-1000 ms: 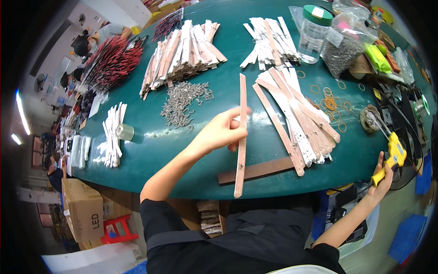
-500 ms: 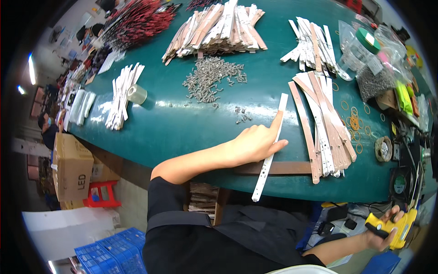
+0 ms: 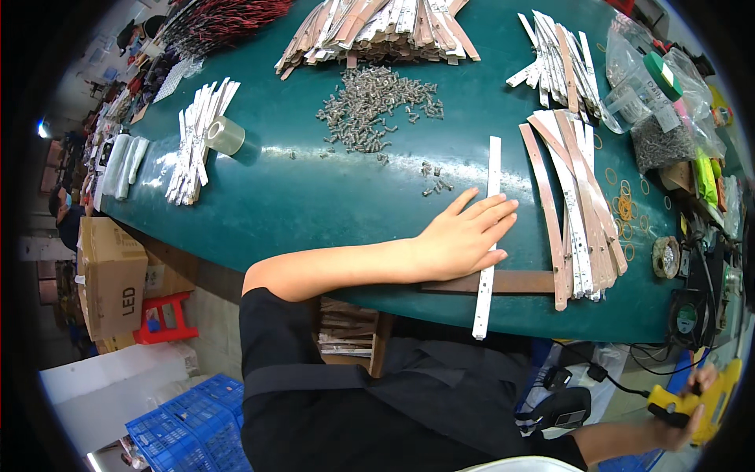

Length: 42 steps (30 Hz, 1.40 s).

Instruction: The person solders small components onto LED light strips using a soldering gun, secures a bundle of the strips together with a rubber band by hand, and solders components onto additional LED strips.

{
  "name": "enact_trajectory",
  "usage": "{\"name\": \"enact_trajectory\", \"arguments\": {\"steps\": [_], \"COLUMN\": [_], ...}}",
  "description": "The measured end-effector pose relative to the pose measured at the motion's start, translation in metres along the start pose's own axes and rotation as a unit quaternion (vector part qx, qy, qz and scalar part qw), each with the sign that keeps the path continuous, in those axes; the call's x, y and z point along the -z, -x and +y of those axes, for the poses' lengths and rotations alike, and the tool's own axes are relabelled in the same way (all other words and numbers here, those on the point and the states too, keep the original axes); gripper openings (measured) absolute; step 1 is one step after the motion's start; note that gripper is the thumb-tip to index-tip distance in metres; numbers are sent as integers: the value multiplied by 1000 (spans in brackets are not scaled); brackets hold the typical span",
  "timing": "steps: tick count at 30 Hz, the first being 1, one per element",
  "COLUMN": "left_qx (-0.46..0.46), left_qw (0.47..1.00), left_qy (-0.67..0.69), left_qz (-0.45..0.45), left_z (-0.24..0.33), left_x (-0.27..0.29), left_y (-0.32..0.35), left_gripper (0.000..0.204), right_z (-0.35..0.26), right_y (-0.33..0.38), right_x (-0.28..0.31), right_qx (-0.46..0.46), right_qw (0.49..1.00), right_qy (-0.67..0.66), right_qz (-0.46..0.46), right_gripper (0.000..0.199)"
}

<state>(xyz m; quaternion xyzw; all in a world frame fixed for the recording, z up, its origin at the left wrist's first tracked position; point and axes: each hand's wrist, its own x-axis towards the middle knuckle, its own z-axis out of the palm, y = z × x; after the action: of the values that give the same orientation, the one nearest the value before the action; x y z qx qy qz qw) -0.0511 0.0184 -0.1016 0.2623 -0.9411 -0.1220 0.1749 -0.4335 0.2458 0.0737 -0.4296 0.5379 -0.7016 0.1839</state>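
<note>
My left hand [image 3: 464, 240] lies with its fingers spread across a narrow white strip [image 3: 494, 165] on the green table. Small dark spots dot the strip, and its near end juts past the table edge. Beneath the strip a flat brown bar [image 3: 519, 282] runs crosswise. At the lower right, off the table, my right hand [image 3: 686, 429] is wrapped round a yellow hand-held power tool [image 3: 717, 401] with a black part; motion blurs it. Several small grey metal pieces [image 3: 436, 187] lie just beyond my left hand.
Bundled white and brown strips [image 3: 578, 212] lie right of my left hand, with rubber bands [image 3: 625, 206] beyond. Farther off are a heap of metal pieces [image 3: 370, 110], a big strip stack [image 3: 377, 35] and a tape roll [image 3: 226, 136]. A black cable [image 3: 621, 385] hangs near the tool.
My left hand has gone from a pointing finger to spread fingers on the strip. The strip has swung from slanted to nearly straight away from me. My right hand and the tool have moved rightward.
</note>
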Motion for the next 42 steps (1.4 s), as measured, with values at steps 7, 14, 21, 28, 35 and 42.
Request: {"name": "enact_trajectory", "arguments": {"steps": [7,14,21,28,35,42], "left_qx": [25,167,164,145,89,0], "left_qw": [991,966,973,974,987,986], "left_qy": [90,-185,-155,-149,-34,-113], "left_qz": [93,74,-39,-94,130,125], "left_z": [-32,-161,-165,-132,-127,-136], "left_x": [44,68,65,94,100,48], "left_y": [1,-4,-4,59,27,-91], "left_gripper": [34,62,60,65,23,19], "right_z": [82,99,99,106,116,104], "right_y": [44,51,52,58,59,62], "right_x": [-123,-191,-200,-203,-216,-212], "right_qx": [-107,-186,-195,-239,-246,-224], "right_qw": [954,886,891,869,849,862], "right_qy": [-262,-411,-394,-422,-458,-448], "right_qz": [-103,-108,-111,-94,-97,-84], "right_gripper": [71,77,76,96,84,84]}}
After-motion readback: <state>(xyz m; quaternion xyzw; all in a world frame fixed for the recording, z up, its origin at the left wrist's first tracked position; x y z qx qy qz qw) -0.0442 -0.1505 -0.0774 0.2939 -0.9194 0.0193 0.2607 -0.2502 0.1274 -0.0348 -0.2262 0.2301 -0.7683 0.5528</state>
